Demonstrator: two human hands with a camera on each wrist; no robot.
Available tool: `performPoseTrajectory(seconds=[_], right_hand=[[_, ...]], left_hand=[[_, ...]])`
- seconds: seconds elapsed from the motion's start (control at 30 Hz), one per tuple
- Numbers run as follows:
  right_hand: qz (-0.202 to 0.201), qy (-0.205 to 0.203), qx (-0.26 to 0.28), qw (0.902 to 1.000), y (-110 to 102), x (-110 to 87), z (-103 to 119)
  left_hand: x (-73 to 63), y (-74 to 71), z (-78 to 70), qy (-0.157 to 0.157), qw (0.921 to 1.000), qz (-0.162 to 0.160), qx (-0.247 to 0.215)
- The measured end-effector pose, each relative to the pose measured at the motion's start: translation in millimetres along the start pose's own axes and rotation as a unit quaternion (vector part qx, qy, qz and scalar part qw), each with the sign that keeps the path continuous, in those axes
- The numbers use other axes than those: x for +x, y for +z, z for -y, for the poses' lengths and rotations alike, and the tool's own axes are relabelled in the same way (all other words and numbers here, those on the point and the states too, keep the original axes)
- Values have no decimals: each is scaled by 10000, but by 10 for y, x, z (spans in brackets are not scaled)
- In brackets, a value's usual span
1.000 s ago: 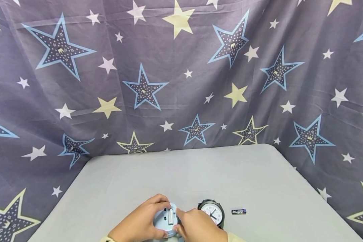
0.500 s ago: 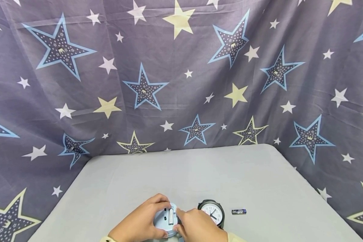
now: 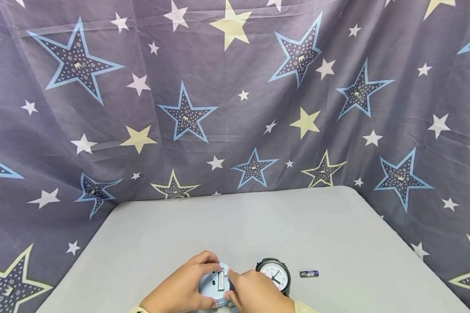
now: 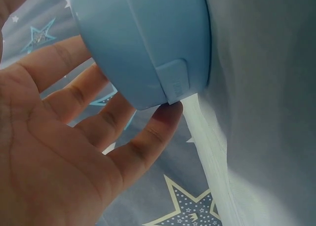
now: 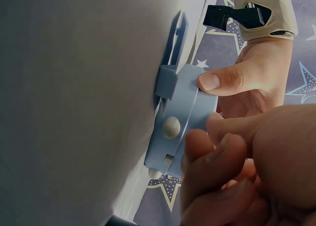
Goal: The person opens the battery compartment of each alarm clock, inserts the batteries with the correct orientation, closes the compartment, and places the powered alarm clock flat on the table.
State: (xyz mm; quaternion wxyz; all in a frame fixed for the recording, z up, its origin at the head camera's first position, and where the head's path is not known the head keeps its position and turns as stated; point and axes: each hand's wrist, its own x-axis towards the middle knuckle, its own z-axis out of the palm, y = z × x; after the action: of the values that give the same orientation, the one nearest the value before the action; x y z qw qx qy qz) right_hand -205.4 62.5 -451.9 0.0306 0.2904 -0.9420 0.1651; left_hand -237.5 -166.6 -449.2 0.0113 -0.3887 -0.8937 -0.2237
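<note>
A light blue alarm clock [image 3: 209,287] lies back up at the front of the table, a white battery [image 3: 221,280] in its open compartment. My left hand [image 3: 184,284] grips it from the left, with the thumb at the near edge and fingers at the far edge. In the left wrist view, a fingertip touches the side of the blue casing [image 4: 143,43]. My right hand [image 3: 256,291] has its thumb and index finger at the clock's right edge. The right wrist view shows that hand's other fingers [image 5: 217,181] curled, hiding part of the casing [image 5: 190,107].
Right of the blue clock, a black alarm clock [image 3: 274,273] lies face up, partly behind my right hand. A dark blue loose battery [image 3: 309,274] lies farther right on the grey table [image 3: 235,226]. A star-patterned curtain [image 3: 243,121] surrounds the table at the back and sides.
</note>
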Motion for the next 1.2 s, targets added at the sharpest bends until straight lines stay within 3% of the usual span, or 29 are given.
performPoseTrajectory(seconds=[0.8,1.2], right_hand=[[60,-6,69,10000,-10,-3,-4],[119,-5,64,9999,-13,-7,-6]], left_hand=[[-24,3,15,-36,9995,-99,-283],[-36,6,13,147,9994,-230,-210]])
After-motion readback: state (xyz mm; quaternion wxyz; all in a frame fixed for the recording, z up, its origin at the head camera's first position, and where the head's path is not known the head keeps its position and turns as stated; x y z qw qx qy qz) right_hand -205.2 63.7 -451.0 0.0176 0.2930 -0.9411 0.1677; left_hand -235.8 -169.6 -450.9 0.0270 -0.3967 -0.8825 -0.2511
